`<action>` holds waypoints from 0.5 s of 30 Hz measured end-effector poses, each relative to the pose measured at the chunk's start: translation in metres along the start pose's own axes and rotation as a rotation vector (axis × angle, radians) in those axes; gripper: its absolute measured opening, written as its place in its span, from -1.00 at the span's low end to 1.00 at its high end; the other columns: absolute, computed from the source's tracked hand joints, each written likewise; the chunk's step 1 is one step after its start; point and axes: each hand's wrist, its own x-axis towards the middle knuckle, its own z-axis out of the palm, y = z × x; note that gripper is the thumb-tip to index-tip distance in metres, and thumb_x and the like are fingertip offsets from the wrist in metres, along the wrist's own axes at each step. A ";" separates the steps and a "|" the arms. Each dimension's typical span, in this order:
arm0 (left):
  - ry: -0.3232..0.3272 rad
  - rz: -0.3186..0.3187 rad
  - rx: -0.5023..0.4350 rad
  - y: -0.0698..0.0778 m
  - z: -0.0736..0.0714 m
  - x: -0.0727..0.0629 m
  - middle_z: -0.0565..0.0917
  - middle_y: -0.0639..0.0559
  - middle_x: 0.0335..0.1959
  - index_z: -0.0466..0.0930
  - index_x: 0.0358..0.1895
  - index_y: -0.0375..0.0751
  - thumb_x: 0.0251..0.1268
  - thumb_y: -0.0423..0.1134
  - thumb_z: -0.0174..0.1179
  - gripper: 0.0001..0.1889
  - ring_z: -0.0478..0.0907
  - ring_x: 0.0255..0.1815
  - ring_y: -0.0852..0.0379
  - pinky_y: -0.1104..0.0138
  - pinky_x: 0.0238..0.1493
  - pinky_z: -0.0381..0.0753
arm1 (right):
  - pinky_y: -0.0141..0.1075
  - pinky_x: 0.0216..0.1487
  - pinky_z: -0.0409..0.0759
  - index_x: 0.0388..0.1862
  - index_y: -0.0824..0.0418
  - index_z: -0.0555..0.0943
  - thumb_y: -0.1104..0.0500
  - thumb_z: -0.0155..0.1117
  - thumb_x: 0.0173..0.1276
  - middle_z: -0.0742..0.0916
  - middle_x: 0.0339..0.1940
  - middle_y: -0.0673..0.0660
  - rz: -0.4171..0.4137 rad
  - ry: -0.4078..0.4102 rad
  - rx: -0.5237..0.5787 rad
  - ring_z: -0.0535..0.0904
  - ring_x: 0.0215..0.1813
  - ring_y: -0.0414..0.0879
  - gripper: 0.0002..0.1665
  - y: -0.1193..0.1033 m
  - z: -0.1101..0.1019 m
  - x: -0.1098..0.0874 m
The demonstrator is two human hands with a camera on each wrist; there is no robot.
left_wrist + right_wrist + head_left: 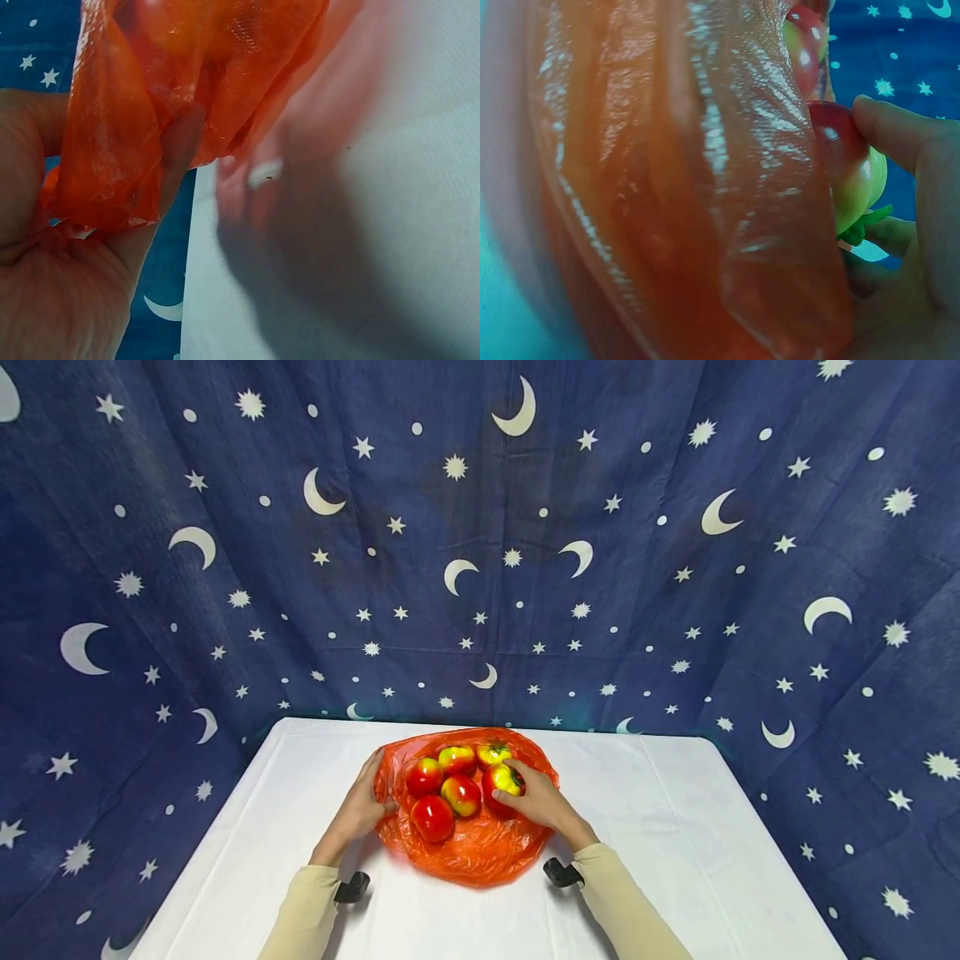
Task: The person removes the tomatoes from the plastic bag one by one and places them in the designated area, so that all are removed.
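A crumpled orange-red plastic bag (480, 860) lies spread open, with several glossy red-and-yellow fruits like apples (432, 818) inside. My left hand (362, 806) holds the bag's left edge; in the left wrist view the thin plastic (112, 150) passes between thumb and fingers. At the bag's right side, my right hand (542, 797) grips a red-and-yellow tomato (497, 783), thumb on one side and fingers on the other. Its green leafy top shows in the right wrist view, where the bag's wall hides part of the tomato (844, 169). A second fruit with a green top (495, 753) sits just behind it.
The bag rests on a table with a white cloth (675, 860). Behind the table hangs a dark blue curtain (420, 568) with white moons and stars. Black wrist mounts (352, 887) stick out inward from both wrists.
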 end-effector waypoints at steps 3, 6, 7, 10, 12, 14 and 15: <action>0.003 0.005 0.002 -0.001 0.001 0.000 -0.04 -0.21 0.61 -0.12 0.59 -0.19 -0.03 -0.57 0.27 0.07 -0.08 0.60 -0.30 -0.13 0.55 -0.04 | 0.14 0.38 0.42 0.45 0.03 0.35 -0.22 0.39 0.20 0.54 0.37 0.15 0.007 0.017 0.012 0.46 0.36 0.13 -0.11 -0.003 -0.002 -0.001; 0.017 0.015 0.006 -0.001 0.001 0.000 -0.02 -0.23 0.60 -0.10 0.58 -0.21 -0.06 -0.57 0.29 0.07 -0.05 0.59 -0.33 -0.15 0.54 -0.02 | 0.14 0.38 0.42 0.44 0.01 0.36 -0.20 0.41 0.18 0.52 0.39 0.14 0.002 0.036 0.019 0.45 0.37 0.12 -0.12 -0.006 -0.005 -0.002; 0.021 0.020 0.009 -0.001 0.001 0.001 -0.02 -0.24 0.59 -0.09 0.58 -0.22 -0.07 -0.57 0.29 0.07 -0.03 0.58 -0.35 -0.17 0.53 -0.01 | 0.14 0.38 0.42 0.44 0.00 0.36 -0.19 0.41 0.18 0.52 0.39 0.14 -0.003 0.043 0.017 0.45 0.38 0.12 -0.12 -0.007 -0.006 -0.003; 0.025 0.017 0.007 0.000 0.001 0.001 -0.02 -0.24 0.59 -0.09 0.58 -0.23 -0.08 -0.57 0.30 0.08 -0.03 0.57 -0.35 -0.18 0.52 0.00 | 0.13 0.40 0.41 0.43 -0.02 0.37 -0.17 0.43 0.17 0.51 0.40 0.12 -0.023 0.054 0.012 0.44 0.39 0.10 -0.14 -0.011 -0.009 -0.005; 0.018 0.008 0.002 0.000 0.001 0.002 -0.03 -0.23 0.60 -0.10 0.58 -0.22 -0.07 -0.57 0.29 0.07 -0.04 0.58 -0.34 -0.16 0.53 -0.02 | 0.14 0.40 0.40 0.43 -0.03 0.38 -0.16 0.43 0.17 0.50 0.41 0.11 -0.036 0.062 0.010 0.43 0.40 0.10 -0.14 -0.013 -0.011 -0.007; 0.005 -0.007 -0.003 0.002 0.000 0.002 -0.05 -0.20 0.61 -0.11 0.59 -0.19 -0.04 -0.57 0.28 0.07 -0.07 0.60 -0.30 -0.14 0.55 -0.03 | 0.14 0.40 0.40 0.44 -0.03 0.37 -0.14 0.44 0.16 0.50 0.42 0.10 -0.051 0.071 0.007 0.42 0.41 0.10 -0.13 -0.015 -0.013 -0.008; 0.001 -0.013 -0.006 0.002 0.000 0.002 -0.06 -0.19 0.61 -0.12 0.59 -0.18 -0.03 -0.57 0.27 0.07 -0.08 0.61 -0.29 -0.13 0.56 -0.04 | 0.14 0.39 0.41 0.45 -0.03 0.36 -0.14 0.45 0.16 0.50 0.42 0.10 -0.056 0.077 0.009 0.42 0.40 0.10 -0.11 -0.016 -0.015 -0.009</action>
